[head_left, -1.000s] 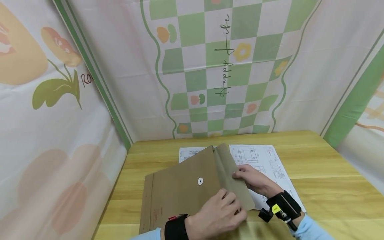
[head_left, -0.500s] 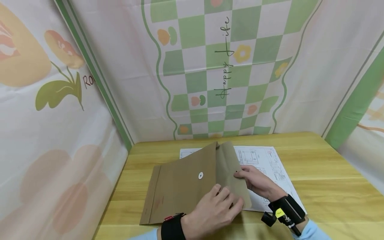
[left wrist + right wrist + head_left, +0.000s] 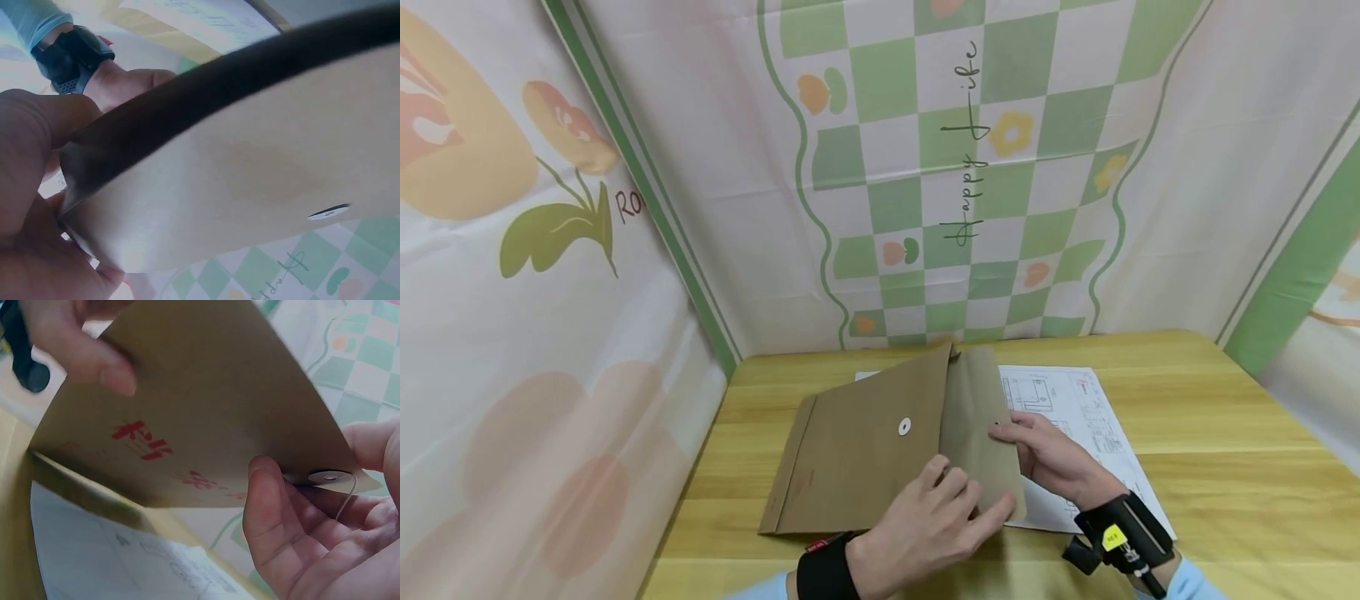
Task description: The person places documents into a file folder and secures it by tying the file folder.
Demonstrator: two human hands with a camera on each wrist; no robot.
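A brown kraft document envelope (image 3: pixel 865 454) is held tilted above the table, its flap (image 3: pixel 977 408) folded out to the right. My left hand (image 3: pixel 928 525) grips its near corner beside the mouth. The right hand (image 3: pixel 1060 458) pinches the outer edge of the flap, thumb on the near face. A white button (image 3: pixel 904 427) sits on the envelope's face. In the right wrist view, a second button (image 3: pixel 331 477) with a string lies by my right fingers, and red characters (image 3: pixel 144 440) mark that side. The left wrist view shows the mouth (image 3: pixel 187 103) as a dark gap; its inside cannot be made out.
Printed technical drawings (image 3: pixel 1093 433) on white paper lie flat on the wooden table (image 3: pixel 1225 450), partly under the envelope and right hand. A patterned curtain (image 3: pixel 760 208) hangs behind the table and along its left side. Both wrists wear black straps.
The envelope's left end has swung away from me and its near edge now shows. Its flap stands more upright. Both hands keep their hold, with the right slightly farther right.
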